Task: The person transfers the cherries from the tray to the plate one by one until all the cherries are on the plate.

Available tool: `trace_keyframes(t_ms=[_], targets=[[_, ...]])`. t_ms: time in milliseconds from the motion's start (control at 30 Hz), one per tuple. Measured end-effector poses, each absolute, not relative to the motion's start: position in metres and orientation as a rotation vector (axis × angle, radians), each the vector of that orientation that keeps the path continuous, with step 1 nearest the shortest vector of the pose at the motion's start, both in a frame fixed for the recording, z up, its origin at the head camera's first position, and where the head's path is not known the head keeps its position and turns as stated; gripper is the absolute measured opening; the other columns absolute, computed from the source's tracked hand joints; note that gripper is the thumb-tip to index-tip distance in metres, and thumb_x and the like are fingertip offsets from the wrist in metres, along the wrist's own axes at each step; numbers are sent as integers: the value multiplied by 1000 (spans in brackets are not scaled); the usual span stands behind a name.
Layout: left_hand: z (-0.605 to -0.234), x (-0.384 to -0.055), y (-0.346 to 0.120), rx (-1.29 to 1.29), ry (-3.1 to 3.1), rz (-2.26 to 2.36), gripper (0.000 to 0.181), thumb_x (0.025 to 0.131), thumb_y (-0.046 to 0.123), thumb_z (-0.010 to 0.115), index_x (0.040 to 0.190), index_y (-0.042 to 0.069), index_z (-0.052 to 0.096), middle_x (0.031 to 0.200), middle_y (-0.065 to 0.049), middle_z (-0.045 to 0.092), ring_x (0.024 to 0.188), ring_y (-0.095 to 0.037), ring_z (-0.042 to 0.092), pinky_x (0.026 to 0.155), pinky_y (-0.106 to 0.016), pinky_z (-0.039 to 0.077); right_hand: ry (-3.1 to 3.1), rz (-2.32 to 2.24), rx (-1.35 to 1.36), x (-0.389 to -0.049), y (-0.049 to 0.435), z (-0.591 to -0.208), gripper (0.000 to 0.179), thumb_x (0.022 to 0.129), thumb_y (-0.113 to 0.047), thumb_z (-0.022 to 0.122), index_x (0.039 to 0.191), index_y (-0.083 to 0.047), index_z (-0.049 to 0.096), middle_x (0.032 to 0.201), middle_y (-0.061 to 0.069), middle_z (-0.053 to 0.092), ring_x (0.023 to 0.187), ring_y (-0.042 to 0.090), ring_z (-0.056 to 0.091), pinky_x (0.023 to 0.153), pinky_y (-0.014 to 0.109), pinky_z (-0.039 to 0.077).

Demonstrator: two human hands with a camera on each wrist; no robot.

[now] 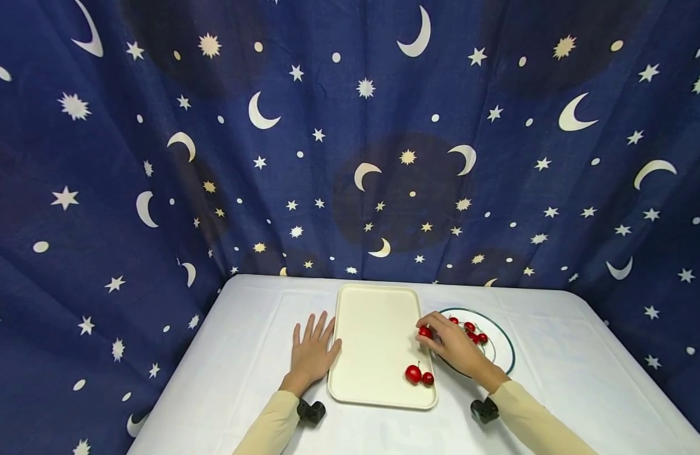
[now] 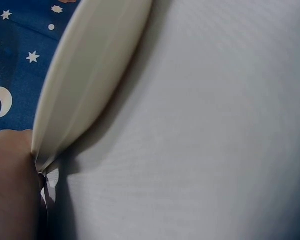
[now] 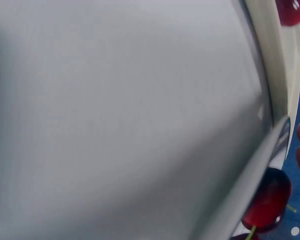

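Observation:
My right hand (image 1: 453,344) pinches a red cherry (image 1: 425,332) between thumb and fingers, over the right rim of the cream tray (image 1: 378,335). Beneath that hand and partly hidden by it is a white plate (image 1: 500,347) with a dark green rim, holding several cherries (image 1: 470,327) with stems. Two more cherries (image 1: 414,374) lie in the tray's lower right corner. My left hand (image 1: 311,354) rests with spread fingers on the table, its thumb at the tray's left edge. In the left wrist view the tray's side wall (image 2: 90,75) rises beside the hand.
A white cloth covers the table (image 1: 259,341). Behind it hangs a dark blue curtain (image 1: 304,164) with moons and stars. In the right wrist view the plate's rim (image 3: 250,180) stands close against the tray's wall (image 3: 275,55).

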State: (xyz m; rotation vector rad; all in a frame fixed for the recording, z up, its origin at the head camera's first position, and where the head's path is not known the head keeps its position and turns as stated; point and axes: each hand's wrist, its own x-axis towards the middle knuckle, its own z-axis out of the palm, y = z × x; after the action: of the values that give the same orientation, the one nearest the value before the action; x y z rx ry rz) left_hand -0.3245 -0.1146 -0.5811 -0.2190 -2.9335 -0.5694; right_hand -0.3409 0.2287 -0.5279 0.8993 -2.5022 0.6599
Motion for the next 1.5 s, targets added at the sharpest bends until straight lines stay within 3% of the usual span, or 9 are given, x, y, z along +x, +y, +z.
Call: trace_keyframes(t_ms=[167, 400, 733, 1200, 1500], targets=[[-581, -325, -115, -211, -2938, -558, 62, 106, 52, 35, 161, 24, 35, 173, -2, 25, 163, -32, 15, 130, -61, 6, -2428, 645, 881, -346, 235, -528, 26, 86, -12, 82, 109, -7, 71, 102, -1, 68, 79, 3, 59, 67, 21, 53], [-579, -324, -114, -214, -2949, -600, 63, 106, 51, 36, 162, 23, 35, 173, -2, 24, 163, -32, 14, 130, -61, 3, -2408, 598, 771, -347, 243, -530, 30, 84, -7, 84, 110, -5, 70, 107, 6, 68, 91, 18, 70, 73, 36, 61], [-580, -324, -115, -211, -2942, -571, 62, 106, 51, 36, 161, 23, 36, 173, -2, 26, 163, -32, 15, 130, -62, 6, -2466, 549, 646, -346, 252, -535, 31, 82, -11, 85, 110, -6, 72, 109, 12, 68, 100, 30, 69, 80, 48, 60], [-583, -326, -113, -223, -2926, -590, 62, 105, 50, 39, 160, 22, 38, 173, -3, 27, 163, -34, 16, 129, -62, 5, -2438, 400, 656, -347, 257, -542, 26, 78, -13, 87, 100, -8, 73, 102, 9, 73, 100, 30, 62, 91, 46, 50], [-579, -323, -113, -225, -2926, -613, 63, 105, 49, 39, 161, 20, 37, 172, -6, 27, 162, -36, 17, 129, -63, 5, -2491, 418, 657, -347, 253, -535, 22, 84, -16, 84, 101, -9, 73, 105, 9, 74, 104, 30, 62, 93, 50, 51]])
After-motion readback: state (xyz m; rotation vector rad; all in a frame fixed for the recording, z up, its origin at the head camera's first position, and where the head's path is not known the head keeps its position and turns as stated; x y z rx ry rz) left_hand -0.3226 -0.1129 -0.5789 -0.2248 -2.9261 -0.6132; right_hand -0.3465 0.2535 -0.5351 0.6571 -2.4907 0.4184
